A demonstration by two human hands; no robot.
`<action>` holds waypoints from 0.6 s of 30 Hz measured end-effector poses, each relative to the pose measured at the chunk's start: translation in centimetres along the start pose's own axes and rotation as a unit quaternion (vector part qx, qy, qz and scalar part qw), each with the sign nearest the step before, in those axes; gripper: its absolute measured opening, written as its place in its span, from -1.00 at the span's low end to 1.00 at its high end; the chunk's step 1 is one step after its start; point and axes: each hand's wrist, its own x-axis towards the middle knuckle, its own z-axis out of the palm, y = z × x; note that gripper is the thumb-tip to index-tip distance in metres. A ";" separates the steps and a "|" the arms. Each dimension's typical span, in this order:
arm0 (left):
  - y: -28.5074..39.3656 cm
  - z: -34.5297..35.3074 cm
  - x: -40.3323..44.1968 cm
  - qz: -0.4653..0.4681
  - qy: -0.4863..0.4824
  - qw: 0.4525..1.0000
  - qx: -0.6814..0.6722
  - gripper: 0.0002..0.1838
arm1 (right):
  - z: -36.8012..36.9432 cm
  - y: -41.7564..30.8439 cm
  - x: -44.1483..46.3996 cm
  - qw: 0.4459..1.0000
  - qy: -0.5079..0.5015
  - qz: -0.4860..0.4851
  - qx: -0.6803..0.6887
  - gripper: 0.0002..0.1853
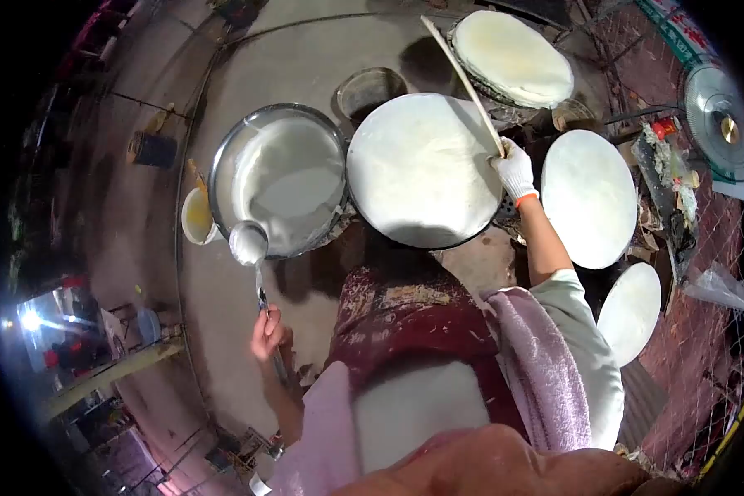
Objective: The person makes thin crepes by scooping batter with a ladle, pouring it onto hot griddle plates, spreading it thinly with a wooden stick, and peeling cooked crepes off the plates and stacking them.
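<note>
In my bare left hand (269, 334) is the handle of a metal ladle (249, 243), its bowl at the near rim of a large metal basin of white batter (281, 178). My right hand (515, 170), in a white glove with an orange cuff, grips a long thin wooden stick (465, 83) that points up and to the left. The stick's lower end lies over the right edge of a round white sheet (426, 169) on a dark-rimmed round pan. A yellow-stained white bucket (197, 215) stands left of the basin.
A stack of round white sheets (512, 58) sits at the back right. Two more white discs (589, 198) (630, 314) are on the right. An empty-looking round pot (370, 95) stands behind the pan. Wire fencing (719, 397) and a fan (723, 120) border the right side.
</note>
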 end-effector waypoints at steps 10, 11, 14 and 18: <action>4.6 -3.3 6.1 -0.048 -0.036 0.990 -0.125 -0.66 | -0.1 -14.8 -8.2 0.988 0.097 -0.112 -0.046 -0.54; 5.4 -4.2 6.5 -0.055 -0.029 0.992 -0.111 -0.66 | -0.1 -16.5 -9.2 0.988 0.096 -0.115 -0.034 -0.54; 7.0 -6.2 7.4 -0.064 -0.018 0.995 -0.078 -0.67 | 0.4 -18.6 -10.9 0.990 0.080 -0.116 0.016 -0.54; 8.6 -8.3 8.0 -0.074 -0.010 0.996 -0.053 -0.68 | -0.3 -23.2 -12.4 0.995 0.039 -0.057 0.069 -0.55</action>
